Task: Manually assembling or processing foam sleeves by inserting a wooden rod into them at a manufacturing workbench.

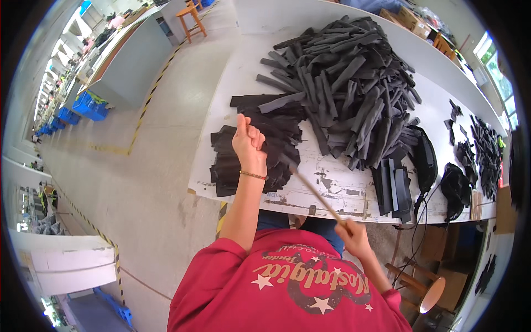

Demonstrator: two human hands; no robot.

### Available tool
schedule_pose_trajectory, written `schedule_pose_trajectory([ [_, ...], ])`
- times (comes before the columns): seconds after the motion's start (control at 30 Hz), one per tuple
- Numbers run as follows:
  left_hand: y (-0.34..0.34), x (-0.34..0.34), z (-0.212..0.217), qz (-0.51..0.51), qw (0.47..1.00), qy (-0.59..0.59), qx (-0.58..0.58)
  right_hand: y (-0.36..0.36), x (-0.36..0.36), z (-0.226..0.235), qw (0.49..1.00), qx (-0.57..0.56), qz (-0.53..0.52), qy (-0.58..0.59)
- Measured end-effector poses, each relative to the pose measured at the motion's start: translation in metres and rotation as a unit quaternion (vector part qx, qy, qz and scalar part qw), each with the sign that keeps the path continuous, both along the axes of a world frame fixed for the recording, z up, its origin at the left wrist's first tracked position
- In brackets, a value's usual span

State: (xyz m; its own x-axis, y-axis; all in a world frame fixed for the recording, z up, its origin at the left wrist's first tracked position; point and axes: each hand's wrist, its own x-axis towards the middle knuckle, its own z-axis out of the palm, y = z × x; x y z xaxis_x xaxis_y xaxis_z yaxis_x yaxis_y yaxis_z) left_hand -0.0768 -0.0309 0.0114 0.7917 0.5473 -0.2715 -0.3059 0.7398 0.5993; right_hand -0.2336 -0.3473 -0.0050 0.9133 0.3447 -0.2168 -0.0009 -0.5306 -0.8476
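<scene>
My left hand [249, 138] is closed, fingers curled in, over a spread of flat black fabric pieces [227, 160] at the table's near left corner. Whatever it may hold is hidden. Low at the front edge, my right hand [354, 237] grips the near end of a thin light-brown stick [318, 193]. The stick slants up and left, and its far end meets dark material beside the black pieces; the contact is hard to make out. Beyond both hands rises a large heap of dark grey fabric strips [348, 83], many rolled or folded lengthwise.
On the white table [326, 166] lie a stack of flat strips [391, 188], black bags [456, 191] with cords, and more dark scraps [487, 155] at right. A wooden stool [432, 295] stands below right. Blue crates [90, 105] sit by a counter across the aisle.
</scene>
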Motion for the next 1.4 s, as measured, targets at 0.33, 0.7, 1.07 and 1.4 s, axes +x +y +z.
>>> schedule_pose_trajectory([
  [0.33, -0.046, -0.006, -0.011, -0.058, 0.996, 0.023, -0.069, 0.12, 0.1, 0.01, 0.942, 0.252, -0.155, -0.158],
  [0.7, -0.087, -0.045, -0.007, -0.459, 0.818, -0.026, 0.345, 0.093, 0.137, 0.034, 0.929, 0.205, -0.166, -0.26],
  [1.07, -0.091, -0.12, -0.067, -0.554, 0.568, -0.143, 0.592, 0.073, 0.186, 0.048, 0.854, 0.399, -0.303, -0.137],
  [1.4, -0.078, -0.015, 0.019, -0.3, 0.893, -0.082, 0.325, 0.1, 0.138, 0.04, 0.919, 0.351, -0.174, -0.05],
])
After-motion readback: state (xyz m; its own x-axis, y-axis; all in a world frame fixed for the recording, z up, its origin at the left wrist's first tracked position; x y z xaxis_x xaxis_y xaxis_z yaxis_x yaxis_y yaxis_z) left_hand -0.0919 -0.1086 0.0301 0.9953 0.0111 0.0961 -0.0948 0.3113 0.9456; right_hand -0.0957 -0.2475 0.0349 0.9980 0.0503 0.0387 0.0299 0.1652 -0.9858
